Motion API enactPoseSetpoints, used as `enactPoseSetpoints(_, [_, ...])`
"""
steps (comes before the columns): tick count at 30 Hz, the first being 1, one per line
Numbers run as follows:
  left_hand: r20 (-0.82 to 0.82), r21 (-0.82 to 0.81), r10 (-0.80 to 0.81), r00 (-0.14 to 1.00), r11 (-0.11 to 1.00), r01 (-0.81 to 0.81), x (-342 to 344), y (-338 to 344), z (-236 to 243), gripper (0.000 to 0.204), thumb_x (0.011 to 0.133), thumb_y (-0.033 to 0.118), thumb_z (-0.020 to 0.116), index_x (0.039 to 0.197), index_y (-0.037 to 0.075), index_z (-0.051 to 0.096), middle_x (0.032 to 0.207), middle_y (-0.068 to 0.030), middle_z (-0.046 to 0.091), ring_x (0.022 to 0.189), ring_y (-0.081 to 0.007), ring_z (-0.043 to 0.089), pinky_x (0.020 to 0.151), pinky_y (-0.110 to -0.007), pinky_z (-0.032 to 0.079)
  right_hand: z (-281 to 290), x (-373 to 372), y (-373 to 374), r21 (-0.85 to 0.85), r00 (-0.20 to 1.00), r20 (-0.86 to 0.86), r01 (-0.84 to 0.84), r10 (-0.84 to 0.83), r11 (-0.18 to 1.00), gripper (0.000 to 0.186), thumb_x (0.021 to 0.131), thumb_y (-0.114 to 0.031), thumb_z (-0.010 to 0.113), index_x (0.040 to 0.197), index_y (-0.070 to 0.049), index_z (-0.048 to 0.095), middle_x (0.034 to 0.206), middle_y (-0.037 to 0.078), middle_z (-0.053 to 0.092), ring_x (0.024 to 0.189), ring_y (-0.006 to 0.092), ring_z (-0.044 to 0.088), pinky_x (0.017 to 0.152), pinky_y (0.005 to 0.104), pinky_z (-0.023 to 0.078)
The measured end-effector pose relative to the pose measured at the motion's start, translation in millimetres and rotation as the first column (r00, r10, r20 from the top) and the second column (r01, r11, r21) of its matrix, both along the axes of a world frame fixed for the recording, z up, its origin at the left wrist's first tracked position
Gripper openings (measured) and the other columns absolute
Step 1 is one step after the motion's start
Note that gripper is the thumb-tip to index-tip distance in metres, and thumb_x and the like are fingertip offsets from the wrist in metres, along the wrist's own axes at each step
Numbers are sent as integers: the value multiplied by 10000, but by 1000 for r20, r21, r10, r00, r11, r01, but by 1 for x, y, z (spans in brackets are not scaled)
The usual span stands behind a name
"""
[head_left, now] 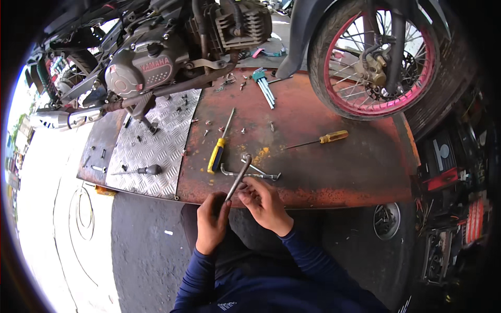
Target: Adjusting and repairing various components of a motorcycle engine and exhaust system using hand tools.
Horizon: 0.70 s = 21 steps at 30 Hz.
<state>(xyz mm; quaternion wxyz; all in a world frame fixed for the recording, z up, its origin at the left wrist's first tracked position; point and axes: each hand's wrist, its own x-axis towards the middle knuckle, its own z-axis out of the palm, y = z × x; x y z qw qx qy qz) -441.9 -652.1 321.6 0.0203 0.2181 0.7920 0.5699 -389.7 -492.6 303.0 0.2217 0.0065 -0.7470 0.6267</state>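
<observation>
My left hand (211, 221) is closed around the lower end of a silver wrench (239, 180) with a rounded head, tilted up and to the right over the bench's near edge. Beside its shaft, my right hand (265, 203) has its fingers curled in; whether they pinch something small is hidden. Just beyond the wrench lies a bent L-shaped wrench (266, 176), partly crossed by it. A yellow-and-blue screwdriver (216, 155) rests to the left of that, and a screwdriver with an amber handle (333, 136) is farther right.
A motorcycle engine (151, 62) and a pink-rimmed front wheel (334, 78) stand over the far side of the worn red bench (355, 177). Hex keys in a teal holder (263, 86), scattered bolts and a black-handled screwdriver (152, 169) lie there. At right, a metal bowl (386, 235) sits low.
</observation>
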Motion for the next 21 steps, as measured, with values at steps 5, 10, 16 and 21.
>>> enactPoseSetpoints(5, [-533,-426,-341,774,899,103,-28,38,-5,206,705,70,672,907,56,633,783,-63,555,803,-264,506,700,-373,377,-10,41,64,456,844,-106,511,-526,729,162,831,-139,631,750,-41,531,657,86,526,589,266,536,521,391,408])
enactPoseSetpoints(10, [-507,-469,-505,698,842,269,-27,68,-15,192,719,62,666,909,46,645,767,-76,551,768,-271,494,691,-385,382,-29,65,89,323,679,-145,720,-719,614,248,865,-158,592,672,-39,492,589,130,490,526,323,507,494,406,380])
enactPoseSetpoints(16, [-192,-39,-410,892,911,411,24,93,-23,135,821,53,579,936,-12,609,829,-129,596,786,-277,524,734,-353,413,-44,74,89,141,688,-116,725,-716,674,305,904,-255,534,690,-39,507,576,122,489,534,296,522,506,381,383])
enactPoseSetpoints(21, [160,70,-579,800,815,576,60,133,-27,188,912,85,529,1023,-64,555,859,-128,600,775,-136,528,723,-265,432,-30,90,113,-247,824,94,563,-559,789,345,970,-274,455,744,-25,534,599,26,450,541,97,429,499,296,336])
